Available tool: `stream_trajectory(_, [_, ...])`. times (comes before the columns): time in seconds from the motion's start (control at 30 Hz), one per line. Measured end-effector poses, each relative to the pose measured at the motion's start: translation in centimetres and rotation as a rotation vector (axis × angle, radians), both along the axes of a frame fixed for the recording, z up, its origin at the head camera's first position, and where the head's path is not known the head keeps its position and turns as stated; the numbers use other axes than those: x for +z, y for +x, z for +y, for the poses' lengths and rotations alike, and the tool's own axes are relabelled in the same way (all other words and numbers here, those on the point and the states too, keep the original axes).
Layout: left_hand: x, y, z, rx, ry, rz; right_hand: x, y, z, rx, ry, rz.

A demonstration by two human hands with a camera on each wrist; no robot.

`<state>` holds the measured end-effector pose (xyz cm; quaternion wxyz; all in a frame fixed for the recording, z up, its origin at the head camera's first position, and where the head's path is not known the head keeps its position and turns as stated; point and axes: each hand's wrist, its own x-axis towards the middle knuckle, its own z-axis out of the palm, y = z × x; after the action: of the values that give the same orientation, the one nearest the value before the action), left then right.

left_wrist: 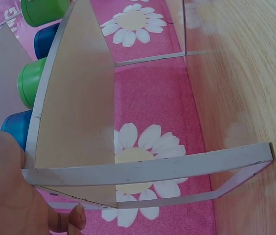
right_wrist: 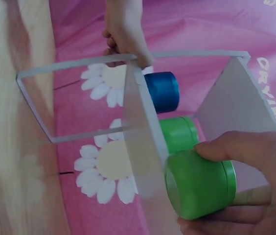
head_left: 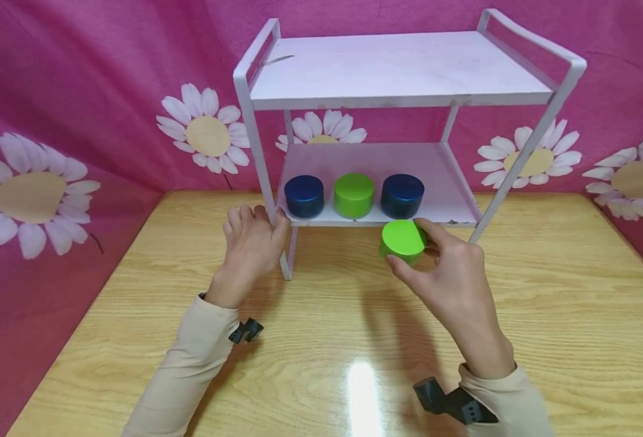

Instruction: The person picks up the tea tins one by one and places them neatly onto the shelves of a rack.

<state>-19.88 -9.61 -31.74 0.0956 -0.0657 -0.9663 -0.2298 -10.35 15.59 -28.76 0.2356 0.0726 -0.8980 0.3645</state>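
Note:
A green round lidded container [head_left: 402,239] is pinched between the thumb and fingers of my right hand [head_left: 455,282], just in front of the lower shelf's front edge. On that lower shelf [head_left: 436,158] stand a blue container [head_left: 304,197] at left, a second green container [head_left: 354,196] in the middle and another blue container [head_left: 402,196] at right. My left hand [head_left: 255,243] grips the front left leg of the white two-tier rack [head_left: 403,70] at the lower shelf's corner. In the right wrist view the held green container [right_wrist: 199,183] hides the far blue one.
The rack stands on a wood-grain table [head_left: 299,340]. Behind it hangs a pink cloth [head_left: 119,73] with large daisies. The upper shelf overhangs the lower one, and slanted legs bound its sides.

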Motion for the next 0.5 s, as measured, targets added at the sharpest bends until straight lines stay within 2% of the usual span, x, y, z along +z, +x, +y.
stream_trajectory(0.33, [0.0, 0.1, -0.1, -0.002, 0.009, -0.024, 0.4, 0.3, 1.2, -0.052, -0.009, 0.041])
stream_trajectory(0.5, [0.0, 0.1, -0.1, -0.011, 0.005, -0.026, 0.5, 0.2, 1.9, -0.119, 0.010, 0.051])
